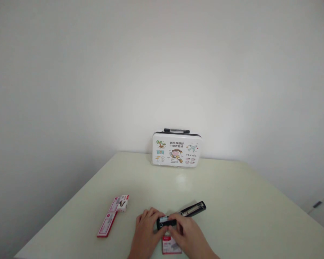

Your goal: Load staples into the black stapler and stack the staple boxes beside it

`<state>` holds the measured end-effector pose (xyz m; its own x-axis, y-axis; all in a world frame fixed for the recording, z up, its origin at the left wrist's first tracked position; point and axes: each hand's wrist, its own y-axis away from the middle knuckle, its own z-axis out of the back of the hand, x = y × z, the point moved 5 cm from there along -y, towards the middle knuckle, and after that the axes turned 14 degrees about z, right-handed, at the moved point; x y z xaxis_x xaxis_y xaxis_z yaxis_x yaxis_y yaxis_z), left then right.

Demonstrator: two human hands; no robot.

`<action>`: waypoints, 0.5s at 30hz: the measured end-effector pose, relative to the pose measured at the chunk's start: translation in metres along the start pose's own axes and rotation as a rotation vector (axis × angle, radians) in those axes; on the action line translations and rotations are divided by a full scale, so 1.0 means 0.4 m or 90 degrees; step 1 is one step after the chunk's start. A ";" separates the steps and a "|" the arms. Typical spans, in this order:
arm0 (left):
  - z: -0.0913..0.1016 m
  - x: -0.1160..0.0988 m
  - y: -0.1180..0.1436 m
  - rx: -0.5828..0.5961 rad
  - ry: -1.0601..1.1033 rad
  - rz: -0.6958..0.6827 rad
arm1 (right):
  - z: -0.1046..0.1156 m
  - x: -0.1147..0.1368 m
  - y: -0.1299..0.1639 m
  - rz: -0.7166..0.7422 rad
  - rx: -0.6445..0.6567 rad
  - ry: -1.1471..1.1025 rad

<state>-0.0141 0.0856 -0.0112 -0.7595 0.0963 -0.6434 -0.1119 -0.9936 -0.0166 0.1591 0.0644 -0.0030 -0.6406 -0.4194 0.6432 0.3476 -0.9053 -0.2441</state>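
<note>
A black stapler (196, 208) lies swung open at the front of the table, its long metal-lined part angled up to the right. My left hand (147, 233) is closed around the stapler's left end, with the thumb along its near side. My right hand (189, 232) grips near the stapler's middle, thumb and index finger on the dark left part. A pale strip shows inside that part, but its kind is unclear. Just below the stapler sits a red-and-white staple box (170, 245), partly covered by my right hand.
To the left, red-and-white flat boxes (107, 223) lie in a slanted row, with a small white box (123, 204) at their far end. A white cartoon-printed case (176, 149) with a black handle stands at the table's back edge against the wall (162, 72).
</note>
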 end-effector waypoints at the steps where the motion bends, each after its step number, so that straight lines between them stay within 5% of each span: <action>1: 0.001 0.000 0.000 -0.001 0.004 -0.002 | -0.007 -0.009 0.012 0.005 -0.010 -0.056; 9: 0.005 -0.002 -0.002 0.014 0.015 0.003 | 0.088 -0.199 0.120 -0.259 -0.182 -0.285; 15: 0.006 -0.001 -0.001 0.026 0.000 -0.004 | 0.144 -0.066 0.011 -0.002 -0.134 -0.242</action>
<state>-0.0151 0.0859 -0.0092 -0.7583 0.1019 -0.6439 -0.1423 -0.9898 0.0110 0.2168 0.0754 0.0207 -0.3297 -0.3974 0.8564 0.1730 -0.9171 -0.3591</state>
